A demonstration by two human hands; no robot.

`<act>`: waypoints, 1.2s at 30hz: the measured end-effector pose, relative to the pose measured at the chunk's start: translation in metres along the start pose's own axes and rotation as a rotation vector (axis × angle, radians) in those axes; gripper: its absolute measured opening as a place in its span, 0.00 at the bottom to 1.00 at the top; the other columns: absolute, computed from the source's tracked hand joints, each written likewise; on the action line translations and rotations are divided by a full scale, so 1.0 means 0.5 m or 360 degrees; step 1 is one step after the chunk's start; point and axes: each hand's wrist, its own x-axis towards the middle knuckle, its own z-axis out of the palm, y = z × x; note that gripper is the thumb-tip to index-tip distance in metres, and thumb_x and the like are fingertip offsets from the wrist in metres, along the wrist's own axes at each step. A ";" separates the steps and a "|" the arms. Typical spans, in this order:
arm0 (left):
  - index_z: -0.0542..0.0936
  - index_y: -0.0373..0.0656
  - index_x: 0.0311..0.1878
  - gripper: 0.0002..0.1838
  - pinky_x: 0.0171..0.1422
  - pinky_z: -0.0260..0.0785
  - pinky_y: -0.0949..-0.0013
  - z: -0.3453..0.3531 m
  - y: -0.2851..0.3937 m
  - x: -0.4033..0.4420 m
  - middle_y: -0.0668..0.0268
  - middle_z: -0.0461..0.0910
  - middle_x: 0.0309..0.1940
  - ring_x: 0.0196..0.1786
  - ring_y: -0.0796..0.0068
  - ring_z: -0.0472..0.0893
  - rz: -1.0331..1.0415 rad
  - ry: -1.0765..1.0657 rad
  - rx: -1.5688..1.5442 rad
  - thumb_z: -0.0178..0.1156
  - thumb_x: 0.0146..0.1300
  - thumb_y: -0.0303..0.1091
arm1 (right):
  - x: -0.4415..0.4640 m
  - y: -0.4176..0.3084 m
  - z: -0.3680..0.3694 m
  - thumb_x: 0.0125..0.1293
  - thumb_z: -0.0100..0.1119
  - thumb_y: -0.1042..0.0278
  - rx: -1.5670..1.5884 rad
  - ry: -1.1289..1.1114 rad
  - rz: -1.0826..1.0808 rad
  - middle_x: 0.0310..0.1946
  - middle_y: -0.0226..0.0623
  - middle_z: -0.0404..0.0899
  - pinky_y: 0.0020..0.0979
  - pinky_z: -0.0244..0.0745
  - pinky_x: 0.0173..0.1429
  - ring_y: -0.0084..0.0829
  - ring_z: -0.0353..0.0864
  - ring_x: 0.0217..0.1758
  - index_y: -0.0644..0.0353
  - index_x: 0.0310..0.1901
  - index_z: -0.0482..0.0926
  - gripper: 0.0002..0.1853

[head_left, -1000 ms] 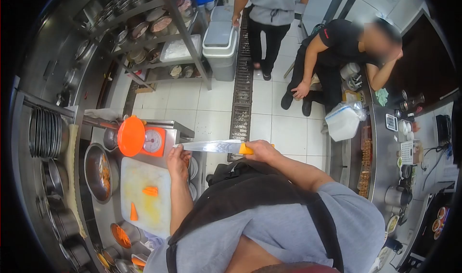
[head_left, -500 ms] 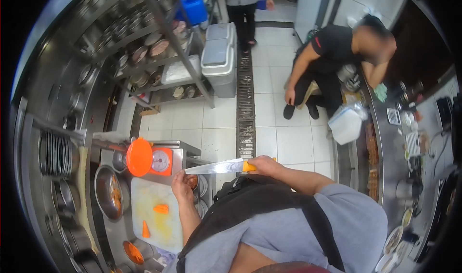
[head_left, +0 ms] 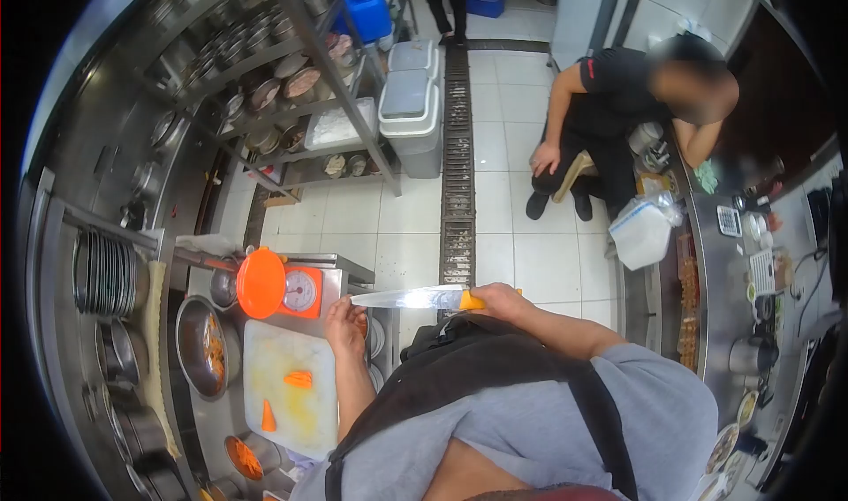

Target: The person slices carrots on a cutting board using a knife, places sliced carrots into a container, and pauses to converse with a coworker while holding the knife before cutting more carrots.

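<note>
A kitchen knife (head_left: pixel 411 298) with a yellow handle and a broad shiny blade lies level across the front of my body. My right hand (head_left: pixel 502 303) is wrapped round its handle. At the blade's tip, the fingers of my left hand (head_left: pixel 344 326) are drawn together and appear to pinch it. Left of my body is a white cutting board (head_left: pixel 281 360) with yellow stains. On it rest a cut orange carrot piece (head_left: pixel 268 416) and a small bunch of carrot pieces (head_left: pixel 299 379).
Beyond the board stand an orange scale (head_left: pixel 302 292), an orange lid (head_left: pixel 261 282) and a metal bowl (head_left: pixel 210 351) with orange pieces. A pot (head_left: pixel 243 457) holds more. A seated person (head_left: pixel 609 112) is at right. A grey bin (head_left: pixel 412 103) stands by the shelving.
My view has shifted slightly, and the knife is still held across my body. The person in the background has stepped farther away. The seated person's lower hand now lies on the knee.
</note>
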 end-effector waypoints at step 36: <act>0.76 0.40 0.47 0.10 0.32 0.72 0.73 0.043 0.022 0.029 0.64 0.80 0.34 0.35 0.69 0.82 -0.0099 -0.0156 -0.0062 0.58 0.65 0.31 | 0.008 0.008 -0.006 0.58 0.65 0.55 0.0232 0.0116 0.0145 0.56 0.43 0.77 0.42 0.74 0.58 0.48 0.78 0.54 0.43 0.67 0.64 0.35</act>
